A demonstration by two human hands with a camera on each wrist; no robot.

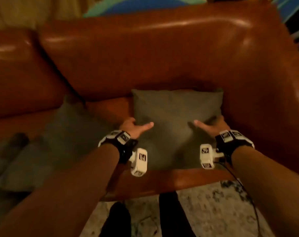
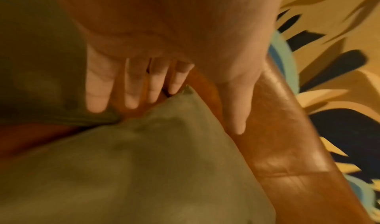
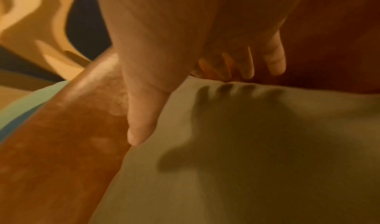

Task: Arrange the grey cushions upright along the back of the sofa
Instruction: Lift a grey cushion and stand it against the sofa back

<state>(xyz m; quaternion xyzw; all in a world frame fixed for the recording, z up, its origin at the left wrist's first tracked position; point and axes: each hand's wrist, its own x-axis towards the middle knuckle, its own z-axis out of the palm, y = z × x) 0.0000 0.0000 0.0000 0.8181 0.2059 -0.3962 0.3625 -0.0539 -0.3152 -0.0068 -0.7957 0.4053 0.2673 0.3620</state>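
A grey cushion sits on the right seat of the brown leather sofa, its far edge at the sofa back. Whether it lies flat or leans I cannot tell. My left hand is at its left edge, thumb stretched over the front face. In the left wrist view the fingers are straight and spread above the cushion's corner. My right hand mirrors it at the right edge. Its fingertips reach the cushion's far edge, and the thumb hovers off the fabric. A second grey cushion lies flat to the left.
The sofa's right armrest rises close beside the cushion. More grey fabric lies at the far left of the seat. My dark-trousered legs stand on a patterned rug before the sofa's front edge.
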